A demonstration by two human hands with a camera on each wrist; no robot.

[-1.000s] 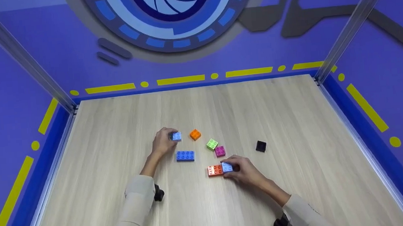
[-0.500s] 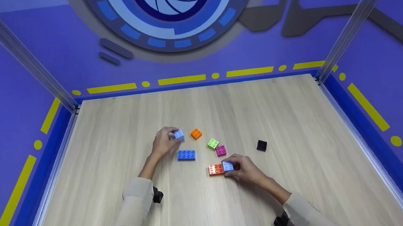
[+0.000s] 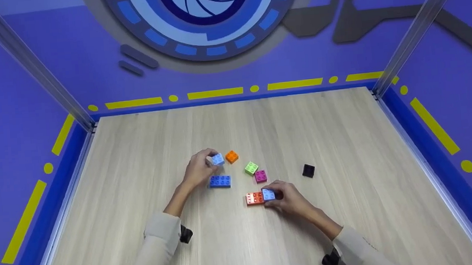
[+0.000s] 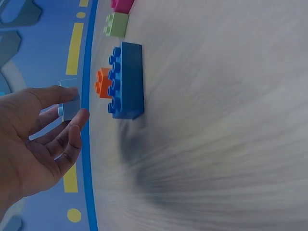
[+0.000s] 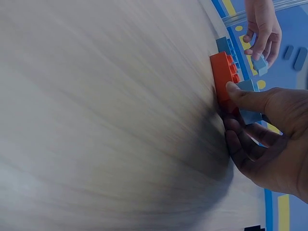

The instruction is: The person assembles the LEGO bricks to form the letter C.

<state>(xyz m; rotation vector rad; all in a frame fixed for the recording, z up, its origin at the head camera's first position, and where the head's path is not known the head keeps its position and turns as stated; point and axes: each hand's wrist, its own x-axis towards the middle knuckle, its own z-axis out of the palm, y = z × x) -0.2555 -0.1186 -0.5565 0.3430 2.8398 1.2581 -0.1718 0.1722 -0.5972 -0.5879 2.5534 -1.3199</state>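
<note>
Though small, probably very easy to carry: a pale-blue, square, four-stud plastic brick (image 3: 218,159), raised above the pale wood-grain desk (image 3: 322,122), left of centre and just beside an orange square plastic brick (image 3: 232,157). Pinched between thumb and fingers of the left hand (image 3: 197,168), with the studs bare on top. Likely light, stiff and hard to harm, perhaps a little slick on the smooth sides; best taken by two opposite walls, clear of studs and underside.

Nearer the front of the desk, slightly right of centre, a second pale-blue square plastic brick (image 3: 268,194), on top of the right end of a red oblong plastic brick (image 3: 254,198). Gripped there by the right hand (image 3: 289,199), with thumb on the near side and fingers on the far side. Impossible to tell whether pressed fully home. Probably rigid enough to bear a firm straight push from above.

Left forearm (image 3: 178,199) in from the near side, aslant toward the far right corner; right forearm (image 3: 325,224) aslant from the near right corner, with the hand low over the desk.

Close by the left hand, a blue oblong eight-stud plastic brick (image 3: 220,181); between the hands, a lime-green square plastic brick (image 3: 251,168) and a magenta square plastic brick (image 3: 260,176), corner to corner; toward the right edge, a black square piece (image 3: 309,170).
</note>
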